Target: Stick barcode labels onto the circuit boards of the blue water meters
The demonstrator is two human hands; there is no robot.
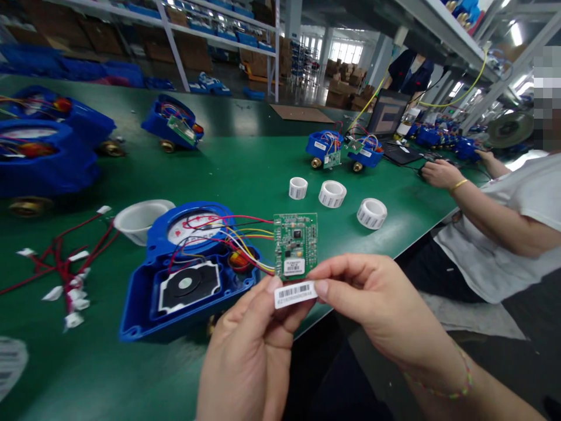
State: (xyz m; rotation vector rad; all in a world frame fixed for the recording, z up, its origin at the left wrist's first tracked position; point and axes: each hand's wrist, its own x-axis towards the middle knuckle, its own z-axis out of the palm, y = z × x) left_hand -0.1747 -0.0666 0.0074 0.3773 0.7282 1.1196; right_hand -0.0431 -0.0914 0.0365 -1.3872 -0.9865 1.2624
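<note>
My left hand (pixel 256 345) is closed at the lower edge of a green circuit board (pixel 298 237), its thumb at the left end of a white barcode label (pixel 295 294). The label's right end is pinched between thumb and forefinger of my right hand (pixel 372 292), just below the board. A smaller barcode sticker (pixel 294 267) lies on the board's lower part. Coloured wires (pixel 245 234) run from the board into an open blue meter housing (pixel 175 327). Inside the housing sits a black round part on a white plate (pixel 189 285). My left fingers partly hide the board's underside.
Three label rolls (pixel 371 214) stand beyond my right hand. Red wires with white connectors (pixel 72 263) and a white ring (pixel 142 221) lie left. Other blue housings (pixel 173 126) stand farther back. A co-worker's hand (pixel 442 174) is at the right.
</note>
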